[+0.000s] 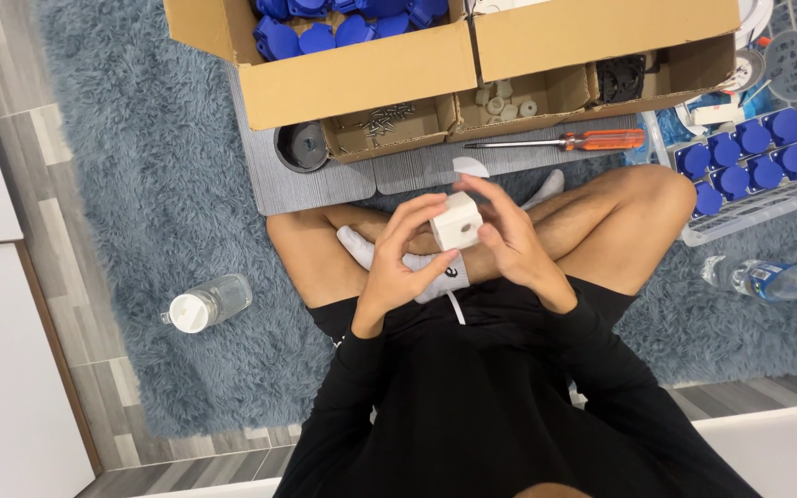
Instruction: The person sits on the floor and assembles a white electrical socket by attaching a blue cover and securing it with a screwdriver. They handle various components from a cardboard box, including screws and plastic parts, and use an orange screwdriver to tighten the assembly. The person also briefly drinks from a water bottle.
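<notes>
Both hands are up over the crossed legs, and between them sits a small white block (457, 221), boxy and matte like moulded plastic, with a round hole in the face turned up at us. The left hand (398, 263) curls round its near side, fingers closed against it; the right hand (509, 238) wraps the far side, fingertips arched over the top edge, so the block is gripped from both sides. Beyond the block, a grey ribbed mat (325, 184) lies on the shaggy blue-grey rug (140, 184), and on it stands a big cardboard box (362, 78) with its flaps folded out, heaped with glossy blue plastic parts (325, 28). Small cardboard trays front it: one beyond and left of the block holds loose metal screws (387, 117), one straight beyond it holds pale round pieces (500, 100). Beyond and right of the block lies a screwdriver (565, 142), orange translucent handle, slim steel shaft. Further right, a white wire-sided basket (749, 198) carries rows of blue round caps (749, 157). Well left of the block a clear plastic bottle (207, 304) lies on the rug with a white cap; well to the right lies another bottle (767, 279), capped blue. Nothing stands between the hands and the block.
</notes>
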